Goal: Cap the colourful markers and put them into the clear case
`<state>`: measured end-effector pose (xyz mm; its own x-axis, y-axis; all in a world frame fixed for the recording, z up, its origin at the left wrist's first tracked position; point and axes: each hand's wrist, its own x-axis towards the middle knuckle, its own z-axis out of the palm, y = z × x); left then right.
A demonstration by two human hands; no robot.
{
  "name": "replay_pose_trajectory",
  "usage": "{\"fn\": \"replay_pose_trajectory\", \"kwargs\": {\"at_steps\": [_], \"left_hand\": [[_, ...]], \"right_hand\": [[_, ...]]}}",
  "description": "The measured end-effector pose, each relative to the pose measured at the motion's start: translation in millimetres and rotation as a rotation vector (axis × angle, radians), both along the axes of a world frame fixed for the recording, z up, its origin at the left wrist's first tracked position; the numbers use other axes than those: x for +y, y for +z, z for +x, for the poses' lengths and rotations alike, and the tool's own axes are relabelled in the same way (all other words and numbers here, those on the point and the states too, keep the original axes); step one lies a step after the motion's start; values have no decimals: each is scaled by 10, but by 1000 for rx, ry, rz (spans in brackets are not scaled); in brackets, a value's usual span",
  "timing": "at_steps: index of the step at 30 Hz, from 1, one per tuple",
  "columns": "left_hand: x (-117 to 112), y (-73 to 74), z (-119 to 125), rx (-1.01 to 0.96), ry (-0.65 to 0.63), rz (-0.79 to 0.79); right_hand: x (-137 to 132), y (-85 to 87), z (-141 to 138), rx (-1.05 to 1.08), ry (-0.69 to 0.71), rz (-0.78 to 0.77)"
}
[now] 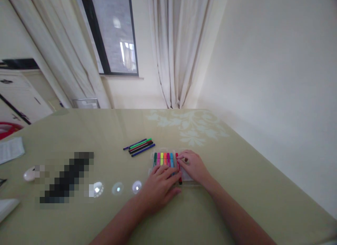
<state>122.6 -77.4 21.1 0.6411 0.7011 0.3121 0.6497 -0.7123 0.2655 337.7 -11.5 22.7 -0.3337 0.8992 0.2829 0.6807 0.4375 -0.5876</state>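
Observation:
A clear plastic marker case (188, 177) lies on the green table (237, 174). Several coloured markers (163, 158) lie side by side in it. My left hand (159, 189) rests flat on the near end of the case, fingers spread over the markers. My right hand (193, 166) sits at the right side of the case, its fingers pinched on a red marker (179, 169) that lies at the end of the row. Several loose markers (140, 146), among them green, black and blue ones, lie on the table just behind and left of the case.
A pixelated dark object (67, 178) lies on the left of the table. Next to it sit a white rounded item (28, 174) and papers (10, 150). A wall runs along the right edge. Curtains (179, 48) and a window (113, 31) are behind.

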Motion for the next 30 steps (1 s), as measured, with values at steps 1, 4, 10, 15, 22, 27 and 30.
{"fn": "replay_pose_trajectory", "kwargs": {"at_steps": [1,4,10,15,22,27,30], "left_hand": [[46,12,-57,-34,59,-7],[238,12,-313,-95,387,32],[470,-38,-752,123,768,79],[465,-28,-772,69,767,33],[386,71,-458,-483,581,-216],[148,123,-115,-556,349,-331],[59,130,-12,-574,294,-365]], "right_hand": [[0,7,3,14,-13,-2],[-4,32,9,48,-66,1],[-21,63,-5,80,-81,32],[-23,54,-14,92,-74,42],[-116,134,-91,242,-41,4],[-183,189,-183,506,35,-192],[-192,202,-212,682,95,-330]]}}
